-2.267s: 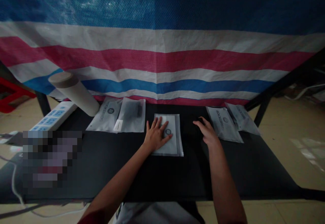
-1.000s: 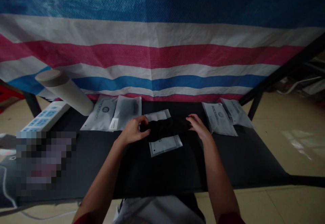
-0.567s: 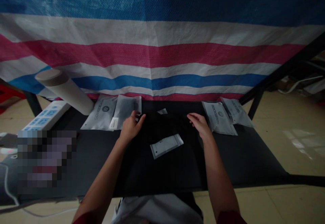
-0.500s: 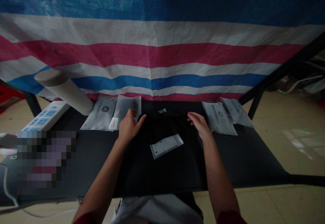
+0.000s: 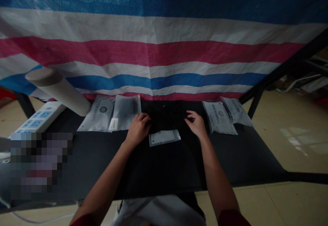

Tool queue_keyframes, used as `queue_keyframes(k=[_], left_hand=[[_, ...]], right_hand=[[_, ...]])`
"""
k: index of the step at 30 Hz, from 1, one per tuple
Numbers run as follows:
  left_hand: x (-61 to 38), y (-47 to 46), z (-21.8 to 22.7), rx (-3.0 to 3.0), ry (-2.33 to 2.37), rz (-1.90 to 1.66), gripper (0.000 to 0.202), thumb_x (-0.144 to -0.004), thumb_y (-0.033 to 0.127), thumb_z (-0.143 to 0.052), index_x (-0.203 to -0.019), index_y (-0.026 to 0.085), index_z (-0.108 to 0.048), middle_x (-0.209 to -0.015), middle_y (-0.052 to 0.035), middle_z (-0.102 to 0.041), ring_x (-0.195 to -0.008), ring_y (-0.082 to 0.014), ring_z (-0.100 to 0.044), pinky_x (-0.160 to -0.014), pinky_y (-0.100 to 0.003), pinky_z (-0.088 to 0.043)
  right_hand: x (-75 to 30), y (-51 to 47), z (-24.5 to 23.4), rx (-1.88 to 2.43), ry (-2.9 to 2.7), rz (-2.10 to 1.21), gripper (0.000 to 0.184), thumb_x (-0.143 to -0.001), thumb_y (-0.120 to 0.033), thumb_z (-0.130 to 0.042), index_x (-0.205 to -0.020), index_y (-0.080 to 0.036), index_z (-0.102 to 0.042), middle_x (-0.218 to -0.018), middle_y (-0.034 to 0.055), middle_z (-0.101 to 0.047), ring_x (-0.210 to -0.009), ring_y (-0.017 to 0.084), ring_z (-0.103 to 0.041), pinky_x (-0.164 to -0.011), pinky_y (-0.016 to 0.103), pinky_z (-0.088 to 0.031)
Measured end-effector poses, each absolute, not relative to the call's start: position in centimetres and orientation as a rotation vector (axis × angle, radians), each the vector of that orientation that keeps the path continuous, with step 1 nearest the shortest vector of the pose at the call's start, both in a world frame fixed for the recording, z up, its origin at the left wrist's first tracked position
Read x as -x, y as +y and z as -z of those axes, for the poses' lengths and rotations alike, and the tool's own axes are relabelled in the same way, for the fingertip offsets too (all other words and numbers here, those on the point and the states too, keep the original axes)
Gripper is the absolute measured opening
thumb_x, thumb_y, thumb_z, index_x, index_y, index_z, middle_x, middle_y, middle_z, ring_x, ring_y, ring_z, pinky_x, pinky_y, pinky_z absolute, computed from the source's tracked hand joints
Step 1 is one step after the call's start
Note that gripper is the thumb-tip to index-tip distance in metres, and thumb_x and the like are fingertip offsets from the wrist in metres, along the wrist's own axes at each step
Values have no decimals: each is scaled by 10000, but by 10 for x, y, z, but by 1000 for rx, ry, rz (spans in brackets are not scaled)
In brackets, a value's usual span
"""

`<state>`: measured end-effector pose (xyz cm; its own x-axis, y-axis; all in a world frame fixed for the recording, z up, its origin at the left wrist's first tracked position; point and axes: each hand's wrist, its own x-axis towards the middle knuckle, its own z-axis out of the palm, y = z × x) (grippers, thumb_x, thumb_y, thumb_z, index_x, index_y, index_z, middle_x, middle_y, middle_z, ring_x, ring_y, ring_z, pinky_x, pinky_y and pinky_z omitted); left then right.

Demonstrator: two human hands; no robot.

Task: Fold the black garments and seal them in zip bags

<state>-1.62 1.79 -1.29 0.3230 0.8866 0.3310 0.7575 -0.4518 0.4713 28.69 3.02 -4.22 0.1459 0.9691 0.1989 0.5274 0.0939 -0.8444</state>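
Observation:
A dark, crumpled item that looks like black cloth point(image 5: 166, 115) lies between my hands on the black surface; its outline is hard to make out. My left hand point(image 5: 138, 128) is at its left side, fingers curled down and closed on its edge. At the right side is my right hand point(image 5: 196, 124), with a gap between its thumb and bent fingers, close to the black cloth. Just in front lies a small pale zip packet point(image 5: 164, 138), its far edge partly covered by the cloth.
Frosted ROCKBROS bags lie on the left, one printed point(image 5: 98, 115) and one with a label point(image 5: 126, 111); two more bags point(image 5: 220, 118) lie on the right. A pale bottle point(image 5: 61, 91) leans by a power strip point(image 5: 39, 118). A striped tarp point(image 5: 151, 53) hangs behind.
My left hand has moved right and its fingers have curled in. The right hand has shifted slightly left. The white tag on the black cloth is now almost hidden, and the packet lies straighter.

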Motion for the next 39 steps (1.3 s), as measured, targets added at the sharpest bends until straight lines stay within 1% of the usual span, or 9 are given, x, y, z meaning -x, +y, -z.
queue_keyframes(k=[4, 8, 10, 13, 17, 22, 28, 35, 39], left_hand=[[13, 8, -5, -2109, 1097, -853, 241, -856, 404, -606, -927, 173, -603, -891, -63, -671, -835, -202, -638, -752, -322, -501], [7, 1, -7, -1871, 1076, -800, 390, -958, 507, -378, -971, 168, -570, -628, 5, -595, -551, -135, -565, -554, -259, -438], [-1, -1, -2, -1966, 1257, -797, 374, -927, 525, -448, -984, 180, -580, -730, -18, -627, -630, -155, -590, -605, -281, -462], [-13, -2, 6, -2232, 1421, -793, 418, -851, 487, -594, -1142, 189, -564, -1032, -86, -645, -923, -238, -602, -814, -373, -492], [-22, -2, 13, -2424, 1408, -710, 550, -869, 400, -582, -1359, 194, -438, -1273, -109, -577, -1123, -289, -511, -973, -445, -425], [-28, -1, 18, -2431, 1520, -528, 626, -840, 456, -615, -1384, 203, -437, -1122, -107, -659, -1018, -304, -554, -859, -429, -446], [-7, 4, 7, -2201, 1886, -743, 366, -893, 421, -518, -1197, 221, -561, -810, -45, -657, -756, -232, -628, -790, -374, -453], [44, 15, -14, -1771, 2287, -1579, 458, -768, 217, -527, -1209, 161, -416, -984, -77, -539, -892, -227, -559, -824, -375, -480], [30, 10, -10, -2071, 2017, -1336, 308, -825, 254, -519, -1125, 194, -481, -985, -75, -540, -941, -231, -560, -859, -373, -482]], right_hand=[[-288, 30, 28, 1426, -1175, -891, 365, -711, -420, -659, -993, -190, -627, -674, -9, -630, -622, 159, -605, -600, 272, -469], [-285, 29, 19, 1405, -941, -1048, 519, -797, -636, -484, -1048, -192, -577, -613, -41, -572, -430, 108, -500, -492, 252, -439], [-281, 29, 20, 1399, -972, -1021, 532, -802, -645, -477, -1064, -190, -560, -672, -21, -607, -463, 114, -546, -519, 255, -468], [-272, 28, 25, 1357, -1182, -989, 464, -848, -589, -476, -1075, -193, -561, -867, 58, -690, -782, 185, -685, -689, 291, -531], [-256, 21, 30, 1438, -1697, -831, 321, -887, -423, -526, -1128, -222, -595, -1128, 83, -683, -1022, 202, -651, -885, 344, -502], [-246, 11, 29, 1666, -2086, -486, 462, -847, -366, -608, -1279, -212, -554, -1171, 96, -628, -987, 218, -651, -882, 336, -496], [-247, 10, 29, 1826, -2138, -354, 476, -888, -418, -550, -1305, -190, -554, -1190, 117, -576, -983, 243, -656, -861, 340, -500], [-251, 13, 33, 1899, -2088, -314, 443, -892, -417, -533, -1270, -195, -590, -1167, 111, -580, -920, 235, -668, -829, 341, -509], [-250, 13, 34, 1921, -2097, -297, 443, -892, -423, -529, -1272, -204, -594, -1177, 108, -580, -909, 231, -668, -814, 335, -510]])
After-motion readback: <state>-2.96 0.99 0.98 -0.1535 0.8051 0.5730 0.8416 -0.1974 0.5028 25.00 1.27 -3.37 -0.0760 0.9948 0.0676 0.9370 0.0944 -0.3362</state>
